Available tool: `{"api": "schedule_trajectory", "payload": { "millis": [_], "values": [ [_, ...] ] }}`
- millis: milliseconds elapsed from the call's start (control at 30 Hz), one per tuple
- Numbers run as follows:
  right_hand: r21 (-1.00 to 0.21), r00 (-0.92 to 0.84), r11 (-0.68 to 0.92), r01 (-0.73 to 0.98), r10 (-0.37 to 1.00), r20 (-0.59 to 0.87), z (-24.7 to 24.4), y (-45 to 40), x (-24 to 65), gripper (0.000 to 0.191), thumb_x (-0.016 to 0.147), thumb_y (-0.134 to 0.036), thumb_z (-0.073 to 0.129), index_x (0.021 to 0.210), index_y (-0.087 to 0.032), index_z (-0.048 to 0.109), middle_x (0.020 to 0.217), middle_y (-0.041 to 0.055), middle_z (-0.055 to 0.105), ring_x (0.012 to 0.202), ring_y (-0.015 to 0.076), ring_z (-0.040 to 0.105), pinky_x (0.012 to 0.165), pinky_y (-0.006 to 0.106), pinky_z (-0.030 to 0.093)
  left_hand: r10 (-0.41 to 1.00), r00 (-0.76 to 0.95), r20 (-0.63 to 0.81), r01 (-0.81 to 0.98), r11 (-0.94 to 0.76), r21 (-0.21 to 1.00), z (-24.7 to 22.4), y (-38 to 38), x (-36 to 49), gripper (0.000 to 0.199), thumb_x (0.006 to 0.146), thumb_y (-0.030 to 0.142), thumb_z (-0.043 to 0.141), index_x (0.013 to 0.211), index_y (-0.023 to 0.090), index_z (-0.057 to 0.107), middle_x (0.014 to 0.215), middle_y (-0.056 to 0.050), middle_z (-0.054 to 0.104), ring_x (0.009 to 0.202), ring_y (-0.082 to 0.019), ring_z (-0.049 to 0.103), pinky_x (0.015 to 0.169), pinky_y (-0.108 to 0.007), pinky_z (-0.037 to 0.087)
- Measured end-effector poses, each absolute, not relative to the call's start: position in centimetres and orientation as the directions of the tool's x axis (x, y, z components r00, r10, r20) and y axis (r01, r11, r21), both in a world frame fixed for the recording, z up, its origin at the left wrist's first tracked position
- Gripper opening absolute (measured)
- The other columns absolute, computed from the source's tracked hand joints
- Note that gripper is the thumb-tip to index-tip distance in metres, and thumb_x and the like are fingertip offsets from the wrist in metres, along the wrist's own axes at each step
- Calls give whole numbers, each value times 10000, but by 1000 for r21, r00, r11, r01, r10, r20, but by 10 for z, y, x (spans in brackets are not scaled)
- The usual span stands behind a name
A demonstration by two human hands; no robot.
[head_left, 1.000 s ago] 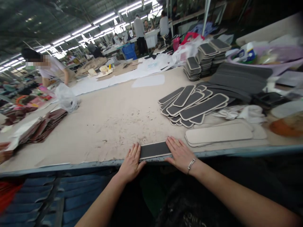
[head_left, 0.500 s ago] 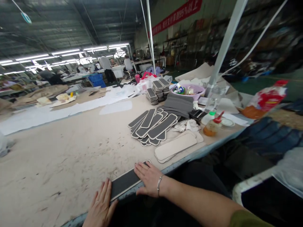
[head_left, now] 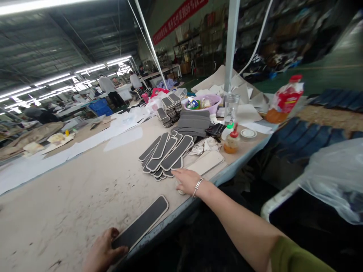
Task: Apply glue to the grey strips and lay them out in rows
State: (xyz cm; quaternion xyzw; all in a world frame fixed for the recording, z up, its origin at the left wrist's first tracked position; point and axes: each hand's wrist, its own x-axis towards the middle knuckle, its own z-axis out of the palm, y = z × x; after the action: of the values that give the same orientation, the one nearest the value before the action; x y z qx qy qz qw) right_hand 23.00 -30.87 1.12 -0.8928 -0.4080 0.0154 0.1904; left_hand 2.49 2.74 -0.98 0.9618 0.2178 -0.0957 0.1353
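The left hand (head_left: 102, 250) grips the near end of one strip (head_left: 143, 223), with the thumb on one side and the fingers on the other. This strip, dark with a pale rim, lies along the near edge of the table (head_left: 82, 198). The right hand (head_left: 187, 182) is over the left end of the pale strips (head_left: 208, 161), beside the same edge; I cannot tell if it closes on one.

As I judge, the strip in the left hand already has its dark and pale layers together. The loose pile (head_left: 170, 153), farther from the near edge, shows many of the same kind, so these look equally far along. The pale strips have no dark layer on top, and the plain dark pieces (head_left: 193, 120) behind the pile show no rim, so both perhaps remain to be joined.

On the red banner (head_left: 181, 17), "95%" is readable among Chinese characters. The large bottle (head_left: 286, 99) near the table's right corner has a red label, but its writing is too small to read.
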Motion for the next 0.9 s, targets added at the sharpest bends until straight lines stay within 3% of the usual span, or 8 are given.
{"api": "schedule_trajectory", "payload": {
  "millis": [167, 267, 367, 467, 567, 667, 800, 900],
  "values": [
    [-342, 797, -743, 575, 603, 30, -7, -343, 257, 640, 577, -211, 775, 1162, -93, 542, 1124, 172, 556, 1142, 357, 431, 950, 469, 360, 454, 818, -352, 574, -664, 479, 27, 20, 37, 408, 540, 487, 657, 833, 208, 601, 773, -23, 671, 780, -250, 638, 675, -319, 504],
    [-347, 811, -762, 547, 585, -5, -16, -345, 261, 636, 574, -219, 765, 1165, -146, 543, 1135, 155, 548, 1149, 358, 415, 955, 541, 322, 497, 769, -403, 624, -446, 641, 59, 12, 51, 459, 558, 529, 682, 853, 184, 614, 714, -13, 663, 640, -212, 613, 520, -281, 473],
    [-357, 798, -750, 556, 603, -23, -17, -340, 264, 673, 552, -268, 785, 1173, -185, 539, 1165, 140, 529, 1193, 357, 364, 971, 583, 270, 546, 776, -317, 522, -274, 808, 83, -4, 87, 505, 535, 490, 729, 893, 155, 611, 688, -2, 653, 613, -178, 594, 498, -249, 458],
    [-367, 778, -733, 573, 627, -36, -16, -337, 267, 696, 503, -335, 818, 1138, -200, 568, 1134, 124, 539, 1165, 354, 384, 961, 591, 270, 576, 799, -171, 368, -245, 897, 88, -27, 147, 499, 569, 455, 704, 944, 137, 619, 769, -23, 670, 704, -182, 619, 601, -258, 498],
    [-371, 766, -721, 586, 642, -38, -17, -337, 269, 723, 476, -389, 829, 1130, -218, 574, 1098, 106, 544, 1088, 325, 435, 959, 583, 268, 615, 789, 5, 325, -424, 845, 77, -53, 207, 480, 723, 447, 549, 1056, 104, 601, 936, -94, 667, 837, -201, 625, 733, -310, 508],
    [-365, 778, -727, 582, 628, -12, -17, -338, 270, 780, 443, -422, 839, 1146, -228, 565, 1114, 105, 515, 1067, 322, 428, 967, 584, 246, 632, 760, 153, 347, -594, 726, 57, -78, 240, 561, 748, 437, 536, 1190, 90, 537, 1181, -158, 566, 1043, -232, 558, 907, -362, 441],
    [-360, 791, -730, 581, 610, 42, -13, -335, 269, 727, 441, -365, 849, 1097, -215, 574, 1092, 101, 501, 1043, 317, 427, 963, 588, 235, 298, 935, 194, 146, -819, 555, 22, -114, 235, 520, 710, 436, 596, 1123, 120, 594, 1195, -139, 546, 1113, -242, 508, 1003, -376, 364],
    [-354, 766, -696, 625, 635, 102, -5, -329, 264, 553, 552, -243, 786, 1057, -222, 563, 1045, 75, 530, 1024, 285, 456, 980, 571, 205, 65, 992, 109, -13, -803, 596, 1, -140, 210, 415, 685, 360, 636, 1043, 152, 628, 1114, -104, 598, 1080, -231, 522, 997, -386, 364]
  ]
}}
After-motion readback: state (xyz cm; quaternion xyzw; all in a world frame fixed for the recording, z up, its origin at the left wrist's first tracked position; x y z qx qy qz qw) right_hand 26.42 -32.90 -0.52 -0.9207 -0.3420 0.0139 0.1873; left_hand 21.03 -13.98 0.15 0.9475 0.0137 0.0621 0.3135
